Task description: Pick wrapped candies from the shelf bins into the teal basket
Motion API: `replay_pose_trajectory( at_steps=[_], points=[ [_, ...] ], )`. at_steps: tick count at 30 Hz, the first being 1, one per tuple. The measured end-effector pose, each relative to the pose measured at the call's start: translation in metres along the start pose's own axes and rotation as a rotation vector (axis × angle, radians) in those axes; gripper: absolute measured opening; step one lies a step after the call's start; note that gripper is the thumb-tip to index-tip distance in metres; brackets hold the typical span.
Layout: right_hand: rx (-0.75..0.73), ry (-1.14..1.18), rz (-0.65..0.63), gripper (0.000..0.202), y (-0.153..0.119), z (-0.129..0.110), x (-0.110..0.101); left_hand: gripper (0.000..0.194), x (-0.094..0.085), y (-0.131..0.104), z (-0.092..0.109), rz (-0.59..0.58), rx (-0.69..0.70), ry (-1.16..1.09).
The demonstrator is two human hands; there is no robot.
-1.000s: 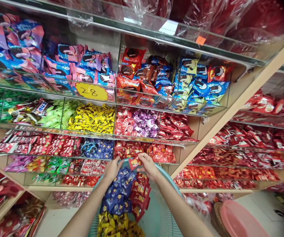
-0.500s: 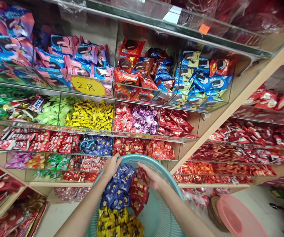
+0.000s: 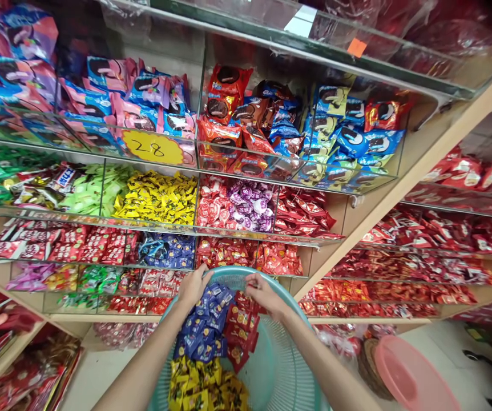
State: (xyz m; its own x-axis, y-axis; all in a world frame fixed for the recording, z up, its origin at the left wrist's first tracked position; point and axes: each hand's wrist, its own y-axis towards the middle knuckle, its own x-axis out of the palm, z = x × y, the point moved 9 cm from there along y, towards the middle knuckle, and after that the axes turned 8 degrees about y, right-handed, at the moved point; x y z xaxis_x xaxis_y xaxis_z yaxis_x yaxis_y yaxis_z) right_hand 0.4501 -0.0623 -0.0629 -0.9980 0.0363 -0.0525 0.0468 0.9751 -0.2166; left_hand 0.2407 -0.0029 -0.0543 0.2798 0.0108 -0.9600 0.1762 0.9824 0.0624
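Note:
A teal plastic basket (image 3: 310, 337) stands below me with wrapped candies in it. Its far left rim is gripped by my left hand (image 3: 193, 288). Above the right half of the basket is my right hand (image 3: 265, 295), fingers curled in; whether anything is inside them is hidden. Just beneath it lie red candy packets (image 3: 242, 331). Beside these, on the left, is a pile of blue candy packets (image 3: 205, 325). Yellow candy packets (image 3: 205, 385) fill the near left part. Bare teal bottom shows on the right of the basket.
Ahead rise glass-fronted shelves (image 3: 237, 233) divided into bins of candies, with packaged cookies (image 3: 224, 137) higher up. A yellow price tag (image 3: 152, 147) reads 28. A slanted wooden panel (image 3: 383, 194) separates another rack of red sweets. A pink basin (image 3: 412, 371) is at lower right.
My right hand has risen slightly from the red packets, its fingers curling in. The red packets now lie in the basket below it. My left hand stays on the rim.

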Motion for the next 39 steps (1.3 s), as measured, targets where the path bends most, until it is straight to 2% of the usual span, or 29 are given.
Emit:
replay_pose_trajectory(
  at_steps=[3,5,7,10,14,18,23,28,35,39],
  points=[
    [-0.265,-0.666,-0.099,0.045,-0.001,-0.015,0.02,0.036,0.0,0.0,0.0,-0.009,-0.006,-0.01],
    [-0.325,-0.901,-0.201,0.052,-0.003,-0.013,0.035,0.036,0.001,0.0,0.0,-0.007,0.001,-0.008],
    [-0.327,-0.994,-0.292,0.057,-0.004,-0.009,0.045,0.036,0.001,0.001,0.0,0.005,0.01,0.003],
    [-0.311,-1.037,-0.375,0.073,-0.004,-0.004,0.054,0.036,0.002,0.001,-0.001,0.013,0.014,0.002],
    [-0.29,-1.112,-0.417,0.099,-0.002,0.004,0.06,0.037,0.003,0.001,-0.002,-0.003,0.001,-0.024],
    [-0.274,-1.205,-0.432,0.107,-0.001,0.009,0.062,0.036,0.003,0.0,-0.001,-0.006,0.003,-0.015],
    [-0.281,-1.257,-0.447,0.107,-0.002,0.006,0.069,0.037,0.001,0.0,0.0,-0.001,0.006,-0.018],
    [-0.372,-1.196,-0.447,0.103,-0.004,-0.003,0.074,0.036,0.002,0.0,-0.001,-0.013,-0.003,-0.036],
    [-0.385,-1.121,-0.437,0.096,-0.005,-0.001,0.054,0.035,0.002,0.0,-0.001,-0.003,0.006,-0.024],
    [-0.467,-1.001,-0.381,0.077,-0.005,-0.023,0.049,0.034,0.0,-0.001,0.0,-0.005,0.001,-0.02]
  ],
)
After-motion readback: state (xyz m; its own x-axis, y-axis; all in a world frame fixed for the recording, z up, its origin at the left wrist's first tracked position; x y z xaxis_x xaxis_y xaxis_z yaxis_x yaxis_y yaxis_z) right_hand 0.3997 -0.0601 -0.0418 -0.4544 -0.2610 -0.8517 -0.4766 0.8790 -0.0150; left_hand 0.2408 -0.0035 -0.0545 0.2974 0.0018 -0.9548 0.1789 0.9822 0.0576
